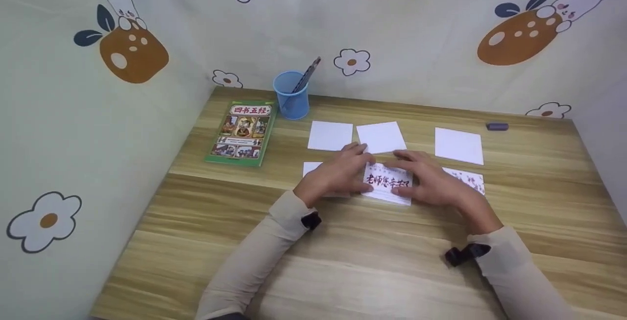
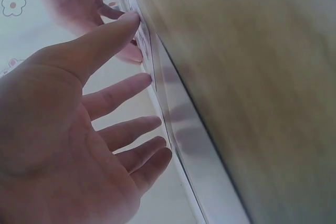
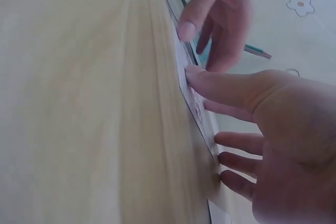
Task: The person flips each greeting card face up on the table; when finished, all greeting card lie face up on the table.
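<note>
A white card with red handwritten-style Chinese characters point(image 1: 387, 194) lies flat on the wooden table, between the two hands. My left hand point(image 1: 338, 173) touches its left side with thumb and fingertips, the fingers spread and fairly straight. On the right side, the thumb and fingers of my right hand point(image 1: 432, 179) rest on the same card. Partly covered by the left hand is another white card point(image 1: 311, 167). A card with a red floral print point(image 1: 469, 179) shows beside the right hand, partly hidden by it. In both wrist views the fingertips meet the card and tabletop.
Behind the hands lie a blank white card point(image 1: 330, 135), a slightly turned one point(image 1: 382, 137) and a third point(image 1: 459, 145) farther right. A dark cylinder point(image 1: 497, 127) lies at the back right. A green book point(image 1: 242, 134) and a blue pen cup point(image 1: 293, 100) stand at back left.
</note>
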A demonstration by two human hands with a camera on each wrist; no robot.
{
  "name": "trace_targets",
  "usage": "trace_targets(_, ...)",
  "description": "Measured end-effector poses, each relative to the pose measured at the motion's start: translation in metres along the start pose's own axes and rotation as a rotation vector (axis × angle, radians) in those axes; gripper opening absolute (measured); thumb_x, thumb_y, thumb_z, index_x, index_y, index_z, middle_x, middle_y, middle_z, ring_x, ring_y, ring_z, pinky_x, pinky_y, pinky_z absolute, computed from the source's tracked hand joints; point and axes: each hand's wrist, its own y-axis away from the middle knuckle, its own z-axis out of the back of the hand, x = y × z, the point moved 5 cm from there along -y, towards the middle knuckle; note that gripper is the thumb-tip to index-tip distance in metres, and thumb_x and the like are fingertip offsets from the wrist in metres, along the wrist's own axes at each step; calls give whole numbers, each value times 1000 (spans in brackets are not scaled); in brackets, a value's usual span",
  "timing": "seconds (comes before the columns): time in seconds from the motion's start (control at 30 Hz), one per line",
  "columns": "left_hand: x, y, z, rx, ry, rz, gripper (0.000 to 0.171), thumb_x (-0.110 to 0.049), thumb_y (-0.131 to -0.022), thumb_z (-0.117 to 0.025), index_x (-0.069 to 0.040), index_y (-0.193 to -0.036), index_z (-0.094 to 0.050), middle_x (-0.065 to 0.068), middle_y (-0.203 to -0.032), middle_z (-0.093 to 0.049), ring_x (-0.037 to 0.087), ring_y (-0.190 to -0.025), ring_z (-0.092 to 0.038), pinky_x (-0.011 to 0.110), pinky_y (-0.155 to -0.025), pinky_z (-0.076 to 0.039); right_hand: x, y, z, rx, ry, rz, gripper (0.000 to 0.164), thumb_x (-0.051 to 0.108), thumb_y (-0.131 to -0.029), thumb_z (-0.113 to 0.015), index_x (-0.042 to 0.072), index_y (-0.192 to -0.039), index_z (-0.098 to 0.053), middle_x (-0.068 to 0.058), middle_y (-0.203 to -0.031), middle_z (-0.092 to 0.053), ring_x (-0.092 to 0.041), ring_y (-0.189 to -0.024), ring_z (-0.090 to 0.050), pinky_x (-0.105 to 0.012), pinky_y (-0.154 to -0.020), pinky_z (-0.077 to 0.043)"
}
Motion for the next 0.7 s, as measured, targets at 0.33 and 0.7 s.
trace_targets(0.33, 6, 1, 0, 16, 38, -53, 53, -41, -102, -76, -15, -145, -59, 9, -176, -37, 28, -166, -30, 45, -133, -35, 1, -1, -2, -7, -22, -16, 58, 27, -99, -79, 18, -153, -62, -24, -177, -27, -52, -163, -24, -76, -130, -17)
trace_targets(0.7, 7, 2, 6, 28, 61, -43, 65, -43, -102, -75, -17, -156, -53, 10, -182, -22, 34, -171, -10, 47, -139, -15, 9, 0, 0, -43, 31, -13, 58, 31, -100, -78, 19, -154, -61, -25, -174, -35, -51, -160, -31, -75, -129, -21)
